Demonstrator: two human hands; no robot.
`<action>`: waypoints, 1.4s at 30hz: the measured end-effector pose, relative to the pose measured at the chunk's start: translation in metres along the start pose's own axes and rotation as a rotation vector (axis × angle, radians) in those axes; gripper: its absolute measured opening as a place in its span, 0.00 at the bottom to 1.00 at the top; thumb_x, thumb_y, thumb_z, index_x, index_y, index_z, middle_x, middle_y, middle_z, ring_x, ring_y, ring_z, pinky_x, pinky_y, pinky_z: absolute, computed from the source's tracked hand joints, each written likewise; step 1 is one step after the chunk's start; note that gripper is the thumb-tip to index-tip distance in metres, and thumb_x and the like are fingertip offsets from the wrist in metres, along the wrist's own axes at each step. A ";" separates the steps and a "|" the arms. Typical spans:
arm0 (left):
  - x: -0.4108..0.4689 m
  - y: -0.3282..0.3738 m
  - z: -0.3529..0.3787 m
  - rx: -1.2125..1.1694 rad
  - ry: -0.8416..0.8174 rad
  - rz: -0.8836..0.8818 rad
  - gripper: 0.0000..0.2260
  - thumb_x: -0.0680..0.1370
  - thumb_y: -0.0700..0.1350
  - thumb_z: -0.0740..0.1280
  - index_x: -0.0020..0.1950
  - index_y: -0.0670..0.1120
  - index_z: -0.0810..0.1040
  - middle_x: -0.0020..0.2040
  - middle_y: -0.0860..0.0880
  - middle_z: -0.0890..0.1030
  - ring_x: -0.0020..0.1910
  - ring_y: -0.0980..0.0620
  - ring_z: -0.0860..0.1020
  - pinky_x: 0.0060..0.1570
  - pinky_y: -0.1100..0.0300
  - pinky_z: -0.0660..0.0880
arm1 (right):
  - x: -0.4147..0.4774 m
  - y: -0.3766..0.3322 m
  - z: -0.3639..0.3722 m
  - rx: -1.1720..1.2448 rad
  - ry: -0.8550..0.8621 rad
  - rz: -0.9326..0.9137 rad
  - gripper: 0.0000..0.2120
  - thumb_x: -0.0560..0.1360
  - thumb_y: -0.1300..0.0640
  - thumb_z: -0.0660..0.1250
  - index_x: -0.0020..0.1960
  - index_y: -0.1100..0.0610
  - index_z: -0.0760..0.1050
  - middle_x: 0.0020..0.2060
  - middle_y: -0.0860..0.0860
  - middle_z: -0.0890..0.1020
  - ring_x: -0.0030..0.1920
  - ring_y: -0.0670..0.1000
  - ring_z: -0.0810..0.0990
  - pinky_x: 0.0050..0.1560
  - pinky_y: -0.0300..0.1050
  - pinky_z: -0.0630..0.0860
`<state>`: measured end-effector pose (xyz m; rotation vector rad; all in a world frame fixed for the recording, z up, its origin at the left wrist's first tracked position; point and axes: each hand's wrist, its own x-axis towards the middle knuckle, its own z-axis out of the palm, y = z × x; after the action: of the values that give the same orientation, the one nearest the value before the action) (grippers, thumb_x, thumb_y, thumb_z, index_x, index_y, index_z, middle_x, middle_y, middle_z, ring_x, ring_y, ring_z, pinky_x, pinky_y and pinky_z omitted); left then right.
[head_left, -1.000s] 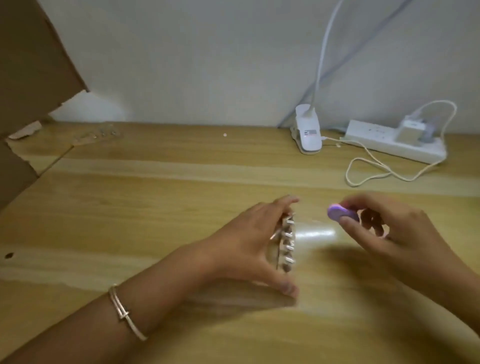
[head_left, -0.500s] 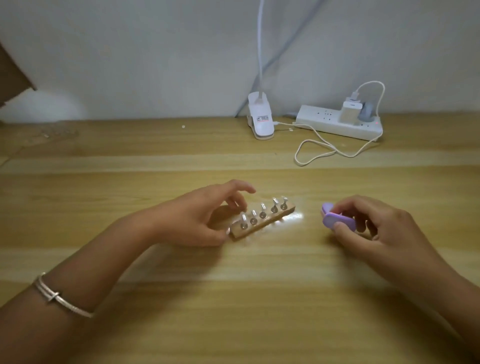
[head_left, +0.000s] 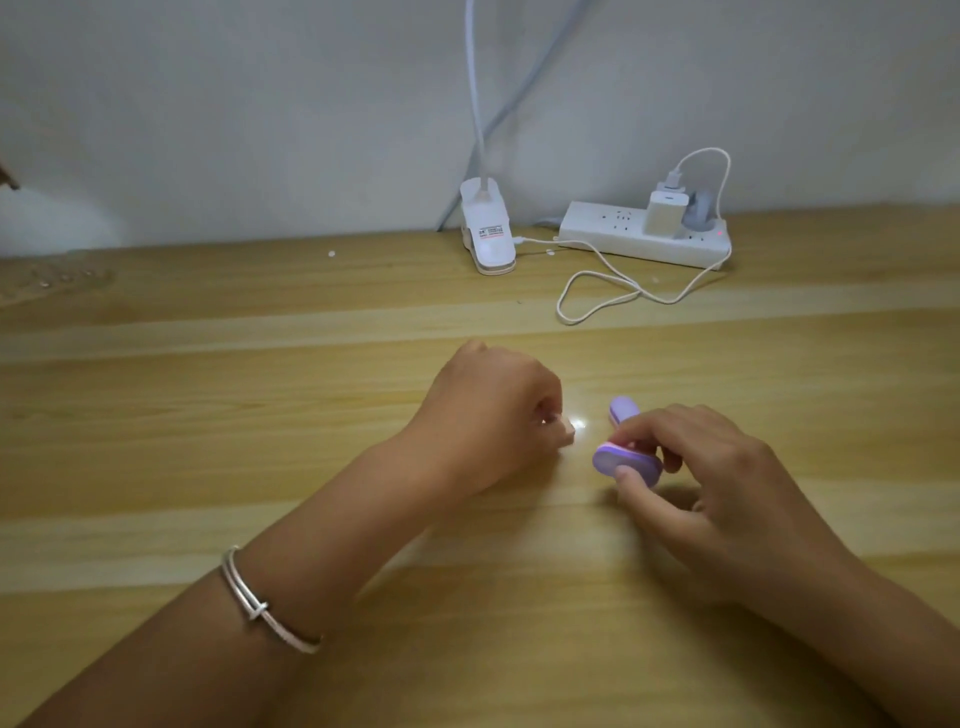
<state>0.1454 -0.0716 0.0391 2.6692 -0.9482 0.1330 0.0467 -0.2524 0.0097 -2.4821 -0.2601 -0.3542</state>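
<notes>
While the left hand (head_left: 488, 415) sits knuckles-up in the middle of the wooden table (head_left: 208, 415), its fingers curl down around a small pale piece (head_left: 569, 435). Only the right tip of that piece shows, so what it is cannot be told. Just to its right, the right hand (head_left: 711, 483) pinches a purple buffer block (head_left: 618, 460), thumb on the near end and forefinger across the top. The other fingers are loosely bent behind it.

The likely slip is in the light pinch. If the block is pressed against the pale piece at an angle, it could twist out between thumb and forefinger. The left hand also hides its piece, so the block could rub the fingertips instead. The 2 hands are close enough to bump.

In view:
- 2 hands
- 1 purple block
- 1 pale piece
- 1 bracelet (head_left: 260, 608) on the left wrist

At the far edge:
- 1 clip lamp base (head_left: 487, 234)
- 1 power strip (head_left: 613, 234)
- 1 white charger (head_left: 662, 210)
- 1 grey plug (head_left: 698, 210)
- 1 looped cable (head_left: 597, 296)
</notes>
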 end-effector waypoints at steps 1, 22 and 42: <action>-0.001 0.001 -0.002 0.022 -0.029 0.045 0.09 0.75 0.54 0.68 0.47 0.51 0.83 0.44 0.54 0.83 0.47 0.53 0.79 0.53 0.59 0.66 | 0.000 -0.001 0.000 -0.003 0.012 -0.006 0.09 0.72 0.63 0.75 0.46 0.52 0.79 0.38 0.45 0.77 0.46 0.36 0.73 0.45 0.34 0.70; -0.019 0.004 -0.002 0.433 0.199 0.676 0.10 0.80 0.40 0.63 0.45 0.50 0.82 0.43 0.54 0.83 0.46 0.50 0.81 0.70 0.51 0.63 | 0.001 0.003 -0.003 -0.067 0.145 0.003 0.07 0.73 0.63 0.73 0.49 0.55 0.79 0.40 0.46 0.78 0.42 0.49 0.71 0.43 0.31 0.65; -0.079 -0.001 0.012 -0.694 -0.084 -0.092 0.08 0.67 0.39 0.79 0.43 0.47 0.86 0.34 0.54 0.83 0.29 0.62 0.74 0.33 0.70 0.70 | -0.004 -0.001 0.005 0.015 -0.020 -0.044 0.04 0.74 0.57 0.70 0.48 0.50 0.78 0.39 0.44 0.78 0.44 0.40 0.74 0.46 0.29 0.65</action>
<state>0.0843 -0.0275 0.0126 2.0745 -0.7190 -0.2820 0.0439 -0.2491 0.0056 -2.4698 -0.3242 -0.3446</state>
